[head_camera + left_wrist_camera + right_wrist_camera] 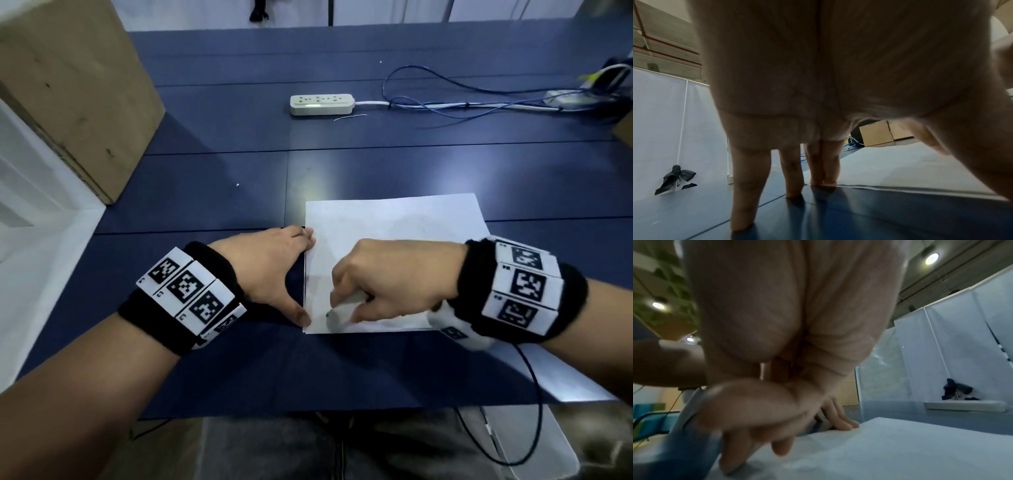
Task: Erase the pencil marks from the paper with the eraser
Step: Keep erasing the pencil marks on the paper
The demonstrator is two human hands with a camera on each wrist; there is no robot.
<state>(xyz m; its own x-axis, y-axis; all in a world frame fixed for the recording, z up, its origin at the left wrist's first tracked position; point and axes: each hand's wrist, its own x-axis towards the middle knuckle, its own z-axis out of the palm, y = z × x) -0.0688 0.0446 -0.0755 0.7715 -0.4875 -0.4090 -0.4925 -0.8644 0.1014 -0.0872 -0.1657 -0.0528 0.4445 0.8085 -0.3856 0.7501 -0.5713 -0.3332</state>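
A white sheet of paper [394, 226] lies on the blue table [222, 192], with only faint grey traces on it. My left hand [277, 270] lies flat at the sheet's left edge. Its straight fingers [822, 165] and thumb press the edge down. My right hand [346, 303] is curled over the near left corner of the paper [879, 451]. It pinches a small pale grey eraser [333, 318] whose tip touches the sheet. In the right wrist view the right hand [766, 410] is blurred and the eraser cannot be made out.
A white power strip [322, 104] and blue cables [445, 99] lie at the back of the table. A cardboard box [68, 89] stands at the far left. Another white sheet [565, 377] and a black cable [534, 394] hang over the near right edge.
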